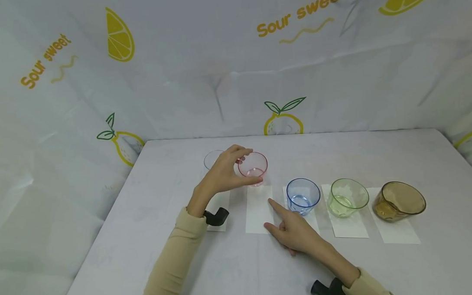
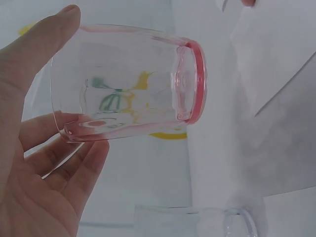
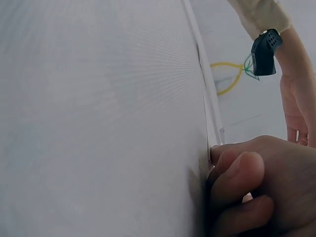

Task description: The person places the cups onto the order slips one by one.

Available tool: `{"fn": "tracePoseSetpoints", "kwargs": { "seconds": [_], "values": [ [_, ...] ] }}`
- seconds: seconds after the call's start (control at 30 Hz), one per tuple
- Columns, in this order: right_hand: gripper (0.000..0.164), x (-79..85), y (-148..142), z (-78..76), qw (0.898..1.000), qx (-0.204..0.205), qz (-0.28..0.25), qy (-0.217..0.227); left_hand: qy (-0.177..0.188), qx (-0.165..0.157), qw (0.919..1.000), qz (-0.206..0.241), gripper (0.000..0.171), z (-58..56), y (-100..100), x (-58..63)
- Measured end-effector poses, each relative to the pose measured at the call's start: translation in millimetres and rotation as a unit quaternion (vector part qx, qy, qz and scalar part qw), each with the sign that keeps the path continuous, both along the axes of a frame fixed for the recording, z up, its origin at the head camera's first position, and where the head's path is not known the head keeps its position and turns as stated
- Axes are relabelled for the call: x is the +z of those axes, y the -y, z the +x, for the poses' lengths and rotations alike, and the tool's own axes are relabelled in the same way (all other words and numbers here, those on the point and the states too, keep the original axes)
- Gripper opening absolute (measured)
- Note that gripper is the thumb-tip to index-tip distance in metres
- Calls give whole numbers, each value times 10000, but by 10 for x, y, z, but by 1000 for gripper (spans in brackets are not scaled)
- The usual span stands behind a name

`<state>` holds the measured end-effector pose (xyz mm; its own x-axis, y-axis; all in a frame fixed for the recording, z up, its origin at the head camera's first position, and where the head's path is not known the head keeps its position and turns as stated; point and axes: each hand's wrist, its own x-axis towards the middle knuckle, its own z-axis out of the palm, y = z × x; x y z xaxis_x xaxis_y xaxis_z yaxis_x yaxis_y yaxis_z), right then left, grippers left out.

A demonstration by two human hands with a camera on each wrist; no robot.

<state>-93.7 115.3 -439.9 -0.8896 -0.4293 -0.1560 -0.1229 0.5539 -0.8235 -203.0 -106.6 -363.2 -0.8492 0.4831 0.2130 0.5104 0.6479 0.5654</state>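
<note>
My left hand (image 1: 226,170) grips a pink-tinted glass (image 1: 254,175) near its rim, thumb on one side and fingers on the other. In the left wrist view the pink glass (image 2: 133,81) is see-through, with a redder base; whether that base touches the table I cannot tell. Just behind the left hand stands a clear glass (image 1: 213,159), partly hidden. A white paper strip (image 1: 258,212) lies in front of the pink glass. At its right edge is my right hand (image 1: 295,230), index finger and thumb stretched out, the other fingers bent under.
Rightward stand a blue glass (image 1: 303,195), a green glass (image 1: 348,198) and a tilted-looking amber glass (image 1: 399,200), each on or beside a white strip. Another strip (image 1: 218,209) lies partly behind the left wrist. A lemon-print sheet (image 1: 187,79) hangs behind the white table (image 1: 119,255).
</note>
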Motion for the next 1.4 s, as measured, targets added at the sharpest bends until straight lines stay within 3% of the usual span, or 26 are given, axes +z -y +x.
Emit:
{"fn": "tracePoseSetpoints", "kwargs": {
  "seconds": [0.4,0.77,1.4],
  "values": [
    [72,-6,-8,-4,10000,36,-20,-40,6,-302,9995,137,81,220,45,114],
    [72,18,1,-1,9999,-22,54,83,135,-520,9985,108,78,385,66,107],
    [76,-26,0,-16,10000,-59,-28,-5,323,-774,9963,-185,74,477,-27,-92]
  ]
}}
